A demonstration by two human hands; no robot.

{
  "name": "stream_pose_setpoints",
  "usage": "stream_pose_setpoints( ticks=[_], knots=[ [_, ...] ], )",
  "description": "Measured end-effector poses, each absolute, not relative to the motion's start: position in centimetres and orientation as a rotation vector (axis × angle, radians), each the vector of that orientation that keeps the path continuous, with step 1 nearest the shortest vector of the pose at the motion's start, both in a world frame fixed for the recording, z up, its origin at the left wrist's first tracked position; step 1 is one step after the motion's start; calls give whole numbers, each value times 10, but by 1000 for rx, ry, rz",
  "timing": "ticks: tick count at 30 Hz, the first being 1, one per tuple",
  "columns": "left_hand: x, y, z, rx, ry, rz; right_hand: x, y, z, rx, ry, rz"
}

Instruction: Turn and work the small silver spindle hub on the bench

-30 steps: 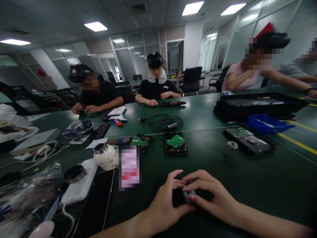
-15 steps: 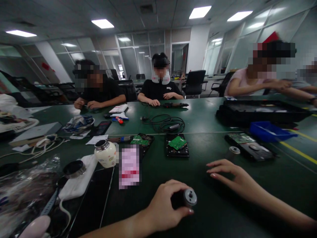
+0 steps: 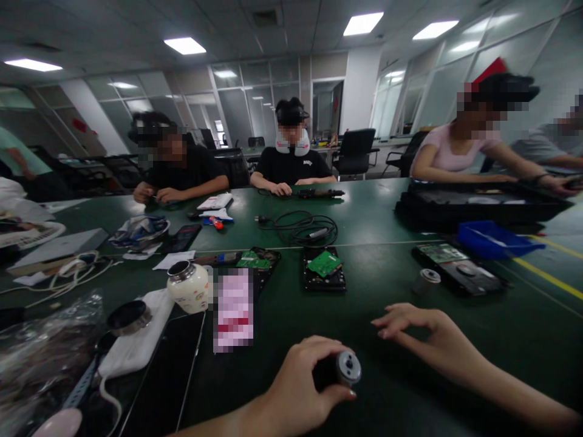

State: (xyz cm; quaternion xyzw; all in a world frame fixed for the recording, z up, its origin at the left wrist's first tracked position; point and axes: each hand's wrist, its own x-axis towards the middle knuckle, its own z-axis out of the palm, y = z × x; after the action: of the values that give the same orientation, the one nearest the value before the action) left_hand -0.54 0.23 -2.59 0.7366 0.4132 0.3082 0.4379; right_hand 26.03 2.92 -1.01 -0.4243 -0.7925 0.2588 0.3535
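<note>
My left hand is wrapped round a small cylindrical metal motor, its round end with dark holes tilted up towards me. My fingers hide much of its side. To the right, my right hand hovers over the table with thumb and fingertips drawn together in a pinch. Anything between those tips is too small to make out. A second, similar metal cylinder stands on the table beyond my right hand. Beside it lies an opened hard drive.
Further hard drives with green circuit boards lie ahead. At left are a cream jar, a pink packet, a dark tablet and plastic bags. A coiled cable and blue bin lie farther off. Several people sit opposite.
My right hand's thumb and fingertips have closed together and shifted slightly left and down. The left hand still grips the motor. At the right, a co-worker's arms have moved lower over the black tray.
</note>
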Motion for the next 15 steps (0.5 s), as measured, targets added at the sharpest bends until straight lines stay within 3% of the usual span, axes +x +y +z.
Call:
stream_pose_setpoints(
  ticks=[7,15],
  knots=[
    [-6,4,-35,1867,973,816,208,15,10,-831,-2178,823],
    [-7,3,-39,1871,979,825,203,13,-1,-738,-2128,752]
  ],
)
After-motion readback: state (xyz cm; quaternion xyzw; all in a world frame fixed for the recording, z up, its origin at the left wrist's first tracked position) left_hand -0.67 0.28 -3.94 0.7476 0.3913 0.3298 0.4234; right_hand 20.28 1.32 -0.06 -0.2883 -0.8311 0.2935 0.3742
